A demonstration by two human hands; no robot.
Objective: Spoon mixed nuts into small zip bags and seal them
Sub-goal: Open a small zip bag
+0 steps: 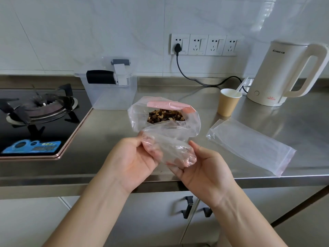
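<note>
A large clear bag (pixel 191 125) with a pink zip strip stands open on the steel counter, and brown mixed nuts (pixel 165 116) show inside it. In front of it, over the counter's front edge, I hold a small clear zip bag (pixel 170 148) with both hands. My left hand (pixel 135 161) pinches its left end, my right hand (pixel 201 168) cups its right end from below. A flat stack of empty zip bags (pixel 249 147) lies to the right. A white plastic spoon (pixel 240 87) stands in a brown paper cup (pixel 228 102) behind them.
A clear plastic container (pixel 108 88) stands at the back left, next to a black gas hob (pixel 35 118). A cream electric kettle (pixel 284 73) sits at the back right, its black cord (pixel 195 81) running to wall sockets. Cabinet handles (pixel 188 205) hang below the counter edge.
</note>
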